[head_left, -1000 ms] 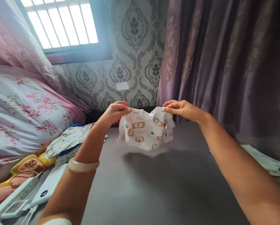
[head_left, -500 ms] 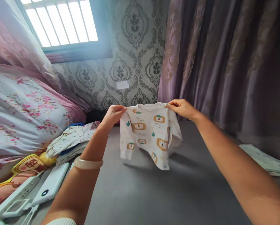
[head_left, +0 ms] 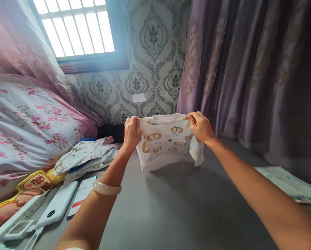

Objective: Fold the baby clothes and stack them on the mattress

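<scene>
- White printed cloth makes up the small shirt [head_left: 164, 137], which hangs between the two hands, in front of the patterned wall [head_left: 155, 66] and above a grey surface [head_left: 186, 211].
- Its left shoulder end is pinched in the left hand [head_left: 132, 132], fingers curled over the edge; the right hand [head_left: 200, 127] pinches the opposite shoulder end between thumb and fingers.
- Shoulder to shoulder, the cloth's long axis runs across from hand to hand, nearly level, with the neckline about midway; neither hand is clearly nearer the middle.
- One sleeve droops below each hand, and the body seems to billow away from the person, its shadow falling underneath.
- Piled clothes [head_left: 86, 156] lie beyond the left forearm; a folded cloth [head_left: 285, 180] lies outside the right forearm, well apart from the shirt.
</scene>
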### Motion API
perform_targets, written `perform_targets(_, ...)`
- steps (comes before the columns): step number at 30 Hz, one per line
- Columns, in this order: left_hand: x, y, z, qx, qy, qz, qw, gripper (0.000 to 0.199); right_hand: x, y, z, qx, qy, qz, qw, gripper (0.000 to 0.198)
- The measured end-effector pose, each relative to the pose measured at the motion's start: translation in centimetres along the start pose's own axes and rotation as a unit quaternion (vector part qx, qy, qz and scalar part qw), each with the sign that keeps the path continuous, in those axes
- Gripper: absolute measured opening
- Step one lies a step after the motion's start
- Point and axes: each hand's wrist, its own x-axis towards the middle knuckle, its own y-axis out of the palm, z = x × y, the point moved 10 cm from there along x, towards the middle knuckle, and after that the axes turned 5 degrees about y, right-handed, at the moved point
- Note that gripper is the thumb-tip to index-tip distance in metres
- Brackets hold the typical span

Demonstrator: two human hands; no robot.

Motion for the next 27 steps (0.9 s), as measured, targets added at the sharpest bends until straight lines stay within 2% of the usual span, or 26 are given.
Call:
perform_targets(3,-1.2,-2.6,-2.5,0.036,0.068,-0.044,0.996,0.020,-1.5,-2.0,1.8,-0.076,-0.005,-0.034,0.997,0.035)
perform_targets(5,-2.5,-4.6,-3.8,0.066,0.100,-0.058,0.991,0.020,-2.8,-3.2,3.2,-0.113,-0.022,-0.031,0.993,0.036)
perform_targets(11,-7.1,-11.8,-7.7,0.140,0.162,-0.046,0.976,0.023,-6.6,-8.3,7.8,-0.118,-0.082,0.004,0.990,0.030)
perform_targets(15,-7.9,-17.3,-10.7,0.166,0.156,-0.062,0.972,0.029,-7.2,-12.3,11.3,-0.074,-0.121,0.006,0.990,0.020)
perform_targets(17,-7.2,-18.7,-11.4,0.147,0.136,-0.050,0.978,0.029,-6.7,-13.0,12.1,-0.058,-0.120,0.022,0.991,0.019)
perform_targets(19,-6.2,-18.3,-11.1,0.128,0.129,-0.010,0.983,0.025,-6.0,-12.2,11.8,-0.043,-0.101,0.064,0.992,0.019)
perform_targets(21,-5.7,-16.1,-9.6,0.119,0.133,0.055,0.982,0.023,-5.8,-9.9,10.5,-0.031,-0.066,0.124,0.990,0.020)
perform_targets(24,-6.9,-9.9,-5.1,0.096,0.122,0.180,0.971,0.026,-7.3,-4.9,7.2,-0.040,-0.004,0.210,0.977,0.020)
perform_targets(27,-10.2,-2.6,0.2,0.071,0.082,0.272,0.956,0.029,-10.7,1.1,3.1,-0.077,0.044,0.282,0.955,0.021)
